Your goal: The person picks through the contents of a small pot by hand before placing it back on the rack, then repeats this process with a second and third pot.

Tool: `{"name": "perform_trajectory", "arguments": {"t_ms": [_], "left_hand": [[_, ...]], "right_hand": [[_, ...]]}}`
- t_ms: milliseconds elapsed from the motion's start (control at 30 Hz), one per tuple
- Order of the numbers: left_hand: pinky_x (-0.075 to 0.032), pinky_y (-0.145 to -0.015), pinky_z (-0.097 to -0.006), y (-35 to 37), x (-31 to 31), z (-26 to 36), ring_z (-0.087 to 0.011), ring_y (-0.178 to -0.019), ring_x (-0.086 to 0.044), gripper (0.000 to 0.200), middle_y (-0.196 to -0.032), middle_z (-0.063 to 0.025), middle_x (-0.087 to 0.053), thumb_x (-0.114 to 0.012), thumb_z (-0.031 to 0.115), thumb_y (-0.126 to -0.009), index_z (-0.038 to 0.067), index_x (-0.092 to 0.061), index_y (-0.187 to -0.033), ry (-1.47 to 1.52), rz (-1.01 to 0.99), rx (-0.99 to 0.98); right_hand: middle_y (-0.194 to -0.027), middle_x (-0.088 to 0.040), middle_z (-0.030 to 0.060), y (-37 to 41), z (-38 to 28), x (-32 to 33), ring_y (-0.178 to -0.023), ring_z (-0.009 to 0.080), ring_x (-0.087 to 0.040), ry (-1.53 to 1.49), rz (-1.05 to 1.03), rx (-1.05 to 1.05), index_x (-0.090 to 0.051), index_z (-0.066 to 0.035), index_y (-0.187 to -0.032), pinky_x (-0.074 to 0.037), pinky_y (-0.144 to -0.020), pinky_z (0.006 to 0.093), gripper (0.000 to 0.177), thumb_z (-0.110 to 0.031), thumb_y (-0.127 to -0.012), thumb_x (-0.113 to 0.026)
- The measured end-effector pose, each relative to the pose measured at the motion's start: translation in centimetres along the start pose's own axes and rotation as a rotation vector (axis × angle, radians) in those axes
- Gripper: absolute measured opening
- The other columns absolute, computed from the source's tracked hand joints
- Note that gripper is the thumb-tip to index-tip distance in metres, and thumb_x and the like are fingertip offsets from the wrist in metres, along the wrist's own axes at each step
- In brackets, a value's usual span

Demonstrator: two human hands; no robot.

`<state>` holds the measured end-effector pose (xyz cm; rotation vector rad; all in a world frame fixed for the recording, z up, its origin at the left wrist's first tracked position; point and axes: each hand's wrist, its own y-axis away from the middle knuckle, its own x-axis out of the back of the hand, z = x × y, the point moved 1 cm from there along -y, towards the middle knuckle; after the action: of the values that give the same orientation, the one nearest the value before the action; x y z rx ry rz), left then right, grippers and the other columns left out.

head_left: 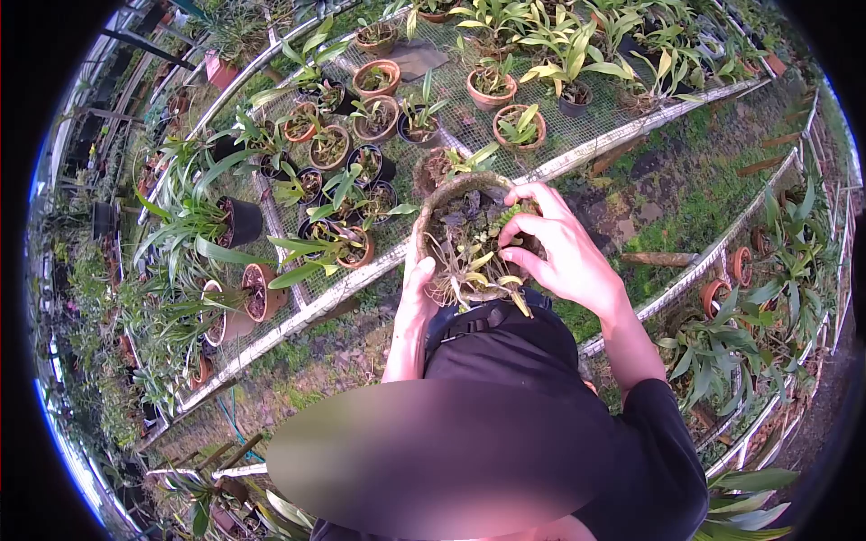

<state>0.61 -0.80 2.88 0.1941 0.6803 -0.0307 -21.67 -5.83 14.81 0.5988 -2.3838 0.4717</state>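
Note:
A round, weathered plant pot (462,183) is held up in front of my body, tilted so its inside shows. In it grows a small plant (476,266) with yellow-green leaves, pale stems and thin roots, beside dark potting matter and a patch of small green growth (516,215). My left hand (417,293) grips the pot's left side, thumb near the rim and the other fingers hidden behind. Over the pot's right side, my right hand (561,248) has bent fingers and thumb drawn together inside. What lies between those fingertips is too small to tell.
A wire-mesh bench (446,81) with a pale edge rail (338,293) carries several potted plants ahead. A black pot (240,223) and a clay pot (263,293) lean at the left. Another planted bench (722,352) stands on the right, past a mossy ground strip (663,243).

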Motion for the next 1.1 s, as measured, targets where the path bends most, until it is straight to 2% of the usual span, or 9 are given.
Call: {"name": "perform_trajectory", "arguments": {"t_ms": [167, 267, 367, 600, 700, 833, 867, 967, 1100], "left_hand": [[-0.056, -0.095, -0.0492, 0.0, 0.7, -1.1, -0.0311, -0.109, -0.066, 0.051, -0.120, -0.0135, -0.065, -0.067, 0.031, -0.088, 0.003, -0.056, -0.129, 0.153, 0.064, -0.089], [-0.055, -0.096, -0.0456, 0.4, 0.9, -1.1, -0.0298, -0.109, -0.066, 0.057, -0.121, -0.0138, -0.066, -0.067, 0.036, -0.086, 0.001, -0.056, -0.130, 0.175, 0.104, 0.016], [-0.055, -0.095, -0.0438, 0.7, 2.6, -2.6, -0.0293, -0.108, -0.066, 0.058, -0.122, -0.0136, -0.066, -0.067, 0.037, -0.086, 0.001, -0.056, -0.131, 0.211, 0.210, 0.005], [-0.055, -0.095, -0.0417, 0.8, -0.9, -0.4, -0.0279, -0.106, -0.067, 0.059, -0.119, -0.0141, -0.067, -0.069, 0.034, -0.085, -0.001, -0.055, -0.130, 0.131, 0.217, 0.001], [-0.054, -0.097, -0.0429, 0.0, 0.5, -1.0, -0.0285, -0.107, -0.066, 0.058, -0.118, -0.0142, -0.066, -0.068, 0.032, -0.085, 0.001, -0.054, -0.132, 0.135, 0.051, -0.056], [-0.049, -0.103, -0.0443, -0.2, 0.7, -1.0, -0.0285, -0.121, -0.057, 0.071, -0.133, -0.0161, -0.054, -0.069, 0.036, -0.086, 0.003, -0.042, -0.142, 0.092, 0.058, -0.033], [-0.043, -0.110, -0.0435, -0.1, 0.4, -0.7, -0.0285, -0.131, -0.049, 0.082, -0.145, -0.0167, -0.045, -0.070, 0.039, -0.086, 0.004, -0.032, -0.150, 0.056, 0.039, -0.015], [-0.044, -0.109, -0.0438, -0.3, 0.5, -1.2, -0.0290, -0.132, -0.050, 0.080, -0.145, -0.0161, -0.046, -0.067, 0.041, -0.088, 0.004, -0.033, -0.151, 0.038, 0.045, -0.037], [-0.053, -0.098, -0.0472, -0.7, 1.6, -2.4, -0.0301, -0.115, -0.063, 0.058, -0.129, -0.0140, -0.064, -0.060, 0.042, -0.095, 0.003, -0.052, -0.138, 0.121, 0.082, -0.057]], "right_hand": [[-0.125, -0.054, 0.0178, 0.1, 0.1, 0.0, -0.121, 0.0373, -0.053, -0.001, 0.022, -0.025, -0.064, -0.001, -0.094, -0.043, -0.104, 0.0463, 0.014, -0.008, -0.085, -0.072], [-0.127, -0.055, 0.0172, 0.4, -0.1, -0.2, -0.121, 0.0374, -0.055, 0.064, 0.037, -0.004, -0.066, -0.002, -0.095, -0.045, -0.102, 0.0448, 0.014, -0.011, -0.086, -0.072], [-0.127, -0.055, 0.0180, 0.6, -0.7, -0.7, -0.121, 0.0375, -0.055, 0.138, 0.065, 0.017, -0.068, -0.003, -0.098, -0.044, -0.103, 0.0450, 0.016, -0.012, -0.087, -0.072], [-0.128, -0.053, 0.0188, 0.6, -1.1, -0.9, -0.120, 0.0379, -0.055, 0.228, 0.044, 0.021, -0.068, -0.003, -0.102, -0.044, -0.102, 0.0460, 0.017, -0.011, -0.087, -0.072], [-0.129, -0.051, 0.0188, 0.6, -0.9, -1.0, -0.122, 0.0381, -0.052, 0.185, 0.013, -0.013, -0.068, -0.003, -0.102, -0.042, -0.103, 0.0473, 0.016, -0.010, -0.087, -0.070], [-0.131, -0.050, 0.0204, 0.8, -0.5, -1.3, -0.126, 0.0397, -0.050, 0.142, -0.039, -0.053, -0.067, -0.001, -0.100, -0.041, -0.106, 0.0487, 0.015, -0.009, -0.088, -0.069], [-0.132, -0.049, 0.0210, 0.9, -0.4, -1.6, -0.127, 0.0401, -0.049, 0.169, -0.018, -0.051, -0.067, -0.001, -0.100, -0.040, -0.107, 0.0486, 0.016, -0.010, -0.088, -0.069], [-0.133, -0.048, 0.0228, 1.1, -0.3, -2.0, -0.130, 0.0412, -0.047, 0.201, 0.000, -0.039, -0.066, 0.000, -0.100, -0.039, -0.110, 0.0484, 0.017, -0.011, -0.087, -0.070], [-0.135, -0.047, 0.0237, 0.6, 0.3, -1.3, -0.133, 0.0419, -0.045, 0.026, -0.076, -0.035, -0.067, 0.000, -0.100, -0.037, -0.112, 0.0477, 0.018, -0.013, -0.088, -0.071]]}}
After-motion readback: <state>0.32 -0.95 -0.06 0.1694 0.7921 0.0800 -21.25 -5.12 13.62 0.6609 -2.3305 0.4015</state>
